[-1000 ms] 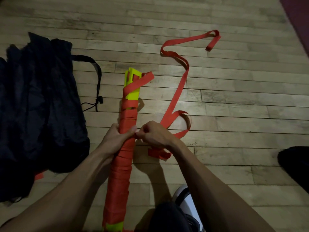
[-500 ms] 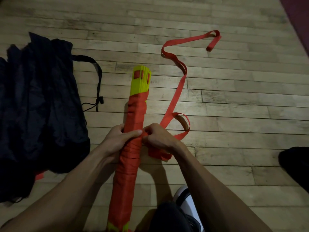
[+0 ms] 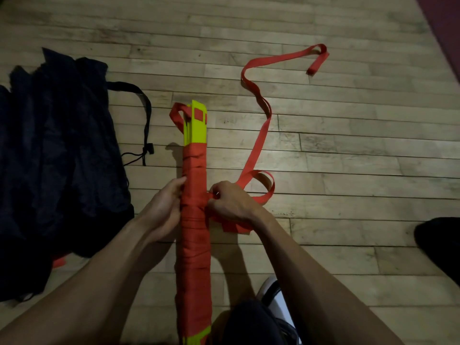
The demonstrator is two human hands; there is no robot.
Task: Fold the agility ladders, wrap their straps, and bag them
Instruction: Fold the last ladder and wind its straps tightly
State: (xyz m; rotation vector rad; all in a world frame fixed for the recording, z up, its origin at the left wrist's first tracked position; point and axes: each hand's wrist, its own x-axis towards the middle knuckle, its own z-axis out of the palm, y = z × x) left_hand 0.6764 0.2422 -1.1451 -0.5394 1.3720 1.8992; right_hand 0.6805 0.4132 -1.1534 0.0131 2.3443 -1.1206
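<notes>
A folded agility ladder [image 3: 195,135], a stack of yellow rungs, lies lengthwise on the wooden floor, most of it bound in red strap windings [image 3: 194,245]. My left hand [image 3: 164,207] holds the bundle's left side at mid-length. My right hand [image 3: 230,202] pinches the red strap right at the bundle's right edge. The loose strap [image 3: 258,135] loops beside that hand and snakes away to the far right. A short red loop sticks out at the bundle's far end.
A black drawstring bag [image 3: 62,158] lies crumpled on the floor to the left, its cord and toggle [image 3: 148,148] trailing toward the ladder. A white shoe [image 3: 276,292] shows under my right arm. A dark object [image 3: 440,240] sits at the right edge.
The bundle has rolled in my hands, so the yellow end now shows a flat face with a red loop on its left. Both hands stayed at mid-length.
</notes>
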